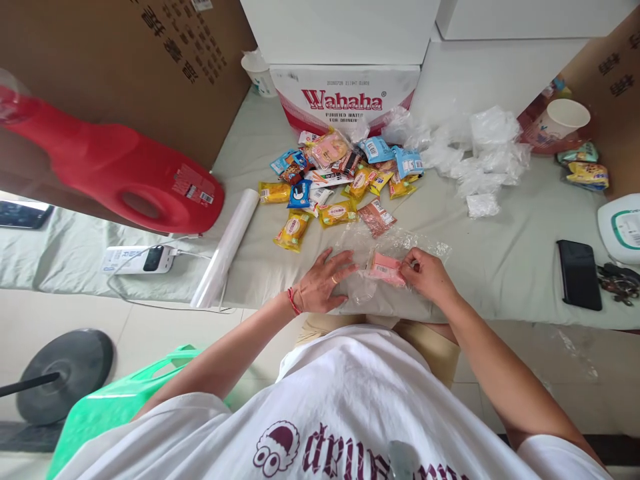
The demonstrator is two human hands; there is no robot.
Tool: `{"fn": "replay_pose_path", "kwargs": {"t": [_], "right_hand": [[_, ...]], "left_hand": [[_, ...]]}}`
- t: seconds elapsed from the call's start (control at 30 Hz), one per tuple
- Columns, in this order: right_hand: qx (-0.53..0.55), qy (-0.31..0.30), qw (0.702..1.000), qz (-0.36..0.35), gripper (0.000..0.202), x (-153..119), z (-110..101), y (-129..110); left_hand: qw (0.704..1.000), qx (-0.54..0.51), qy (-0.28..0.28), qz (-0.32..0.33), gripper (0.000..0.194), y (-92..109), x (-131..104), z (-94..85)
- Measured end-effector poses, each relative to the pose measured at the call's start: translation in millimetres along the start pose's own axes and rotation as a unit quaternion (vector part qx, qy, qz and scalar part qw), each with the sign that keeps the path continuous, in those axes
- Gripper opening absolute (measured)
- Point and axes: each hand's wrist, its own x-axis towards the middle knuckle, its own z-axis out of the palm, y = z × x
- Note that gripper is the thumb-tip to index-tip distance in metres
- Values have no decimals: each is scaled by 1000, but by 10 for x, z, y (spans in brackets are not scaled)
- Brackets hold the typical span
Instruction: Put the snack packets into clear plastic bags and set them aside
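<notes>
A pink snack packet (387, 269) lies on a sheet of clear plastic film (361, 288) near the front edge of the covered table. My right hand (429, 277) is closed in a pinch at the packet's right end. Whether a bit of film is also between those fingertips cannot be made out. To the left of the packet, my left hand (327, 281) rests with fingers spread at the film's edge, holding nothing. Beyond the film is a pile of wrapped snacks, among them a yellow packet (338, 213) and a reddish-brown packet (377, 218).
A roll of clear film (226, 248) lies left, beside a power strip (137, 259) and a red jug (135, 173). Crumpled plastic wrapping (480, 157) heaps at the back right. A phone (579, 275) and keys (620, 283) lie right; a Wahaha box (345, 100) stands behind.
</notes>
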Motion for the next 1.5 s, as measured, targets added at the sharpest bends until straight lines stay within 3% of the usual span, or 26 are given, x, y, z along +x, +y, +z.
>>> {"fn": "replay_pose_path", "kwargs": {"t": [0.13, 0.2, 0.3, 0.37, 0.4, 0.43, 0.5, 0.6, 0.7, 0.77, 0.87, 0.93, 1.03, 1.13, 1.23, 1.3, 1.33, 1.37, 1.43, 1.5], "right_hand": [[-1, 7, 1000, 2, 17, -15, 25, 15], [1, 9, 1000, 3, 17, -32, 28, 12], [7, 11, 1000, -1, 18, -67, 26, 0], [11, 12, 1000, 0, 19, -89, 26, -4], [12, 12, 1000, 3, 19, -98, 27, -4], [13, 11, 1000, 6, 19, -104, 30, -1], [12, 10, 1000, 14, 18, -108, 40, 7], [0, 13, 1000, 16, 17, -99, 57, 14], [-10, 14, 1000, 10, 17, -93, 62, -3], [-9, 10, 1000, 9, 18, -98, 57, -19], [-5, 8, 1000, 7, 17, -114, 46, -26], [-7, 10, 1000, 1, 15, -123, 43, -15], [-4, 9, 1000, -8, 13, -134, 54, 2], [0, 5, 1000, -19, 14, -151, 79, -8], [-8, 9, 1000, -18, 17, -174, 105, -32], [-14, 11, 1000, -14, 16, -185, 119, -42], [-18, 12, 1000, -14, 16, -187, 124, -44], [-20, 15, 1000, -17, 16, -187, 128, -45], [-22, 19, 999, -25, 19, -183, 132, -46], [-16, 19, 999, -24, 22, -185, 132, -47]], "left_hand": [[997, 3, 67, -49, 24, 27, 33, 84], [984, -63, 107, -125, 27, 52, 104, 92], [920, -182, 166, -306, 41, 32, 232, 54], [872, -235, 196, -383, 43, -21, 294, -3], [864, -253, 211, -381, 39, -49, 307, -40], [874, -262, 219, -344, 30, -71, 304, -79], [918, -261, 206, -215, 16, -86, 253, -152], [973, -194, 115, -58, 55, -36, 115, -184], [997, -49, 56, -13, 66, 42, 21, -90], [998, 7, 57, -14, 51, 87, 23, -9], [990, -49, 97, -91, 22, 109, 117, 31], [963, -129, 134, -196, 32, 53, 220, -8], [890, -189, 185, -372, 42, -149, 411, -108], [854, -155, 230, -441, 35, -350, 589, -210], [838, -28, 367, -402, 21, -303, 648, -298], [822, 62, 461, -328, 19, -86, 596, -326], [832, 84, 473, -278, 15, 63, 556, -322], [859, 88, 453, -221, 11, 222, 518, -302], [948, 62, 301, -84, 12, 520, 485, -211], [987, 54, 151, -24, 21, 711, 537, -67]]}}
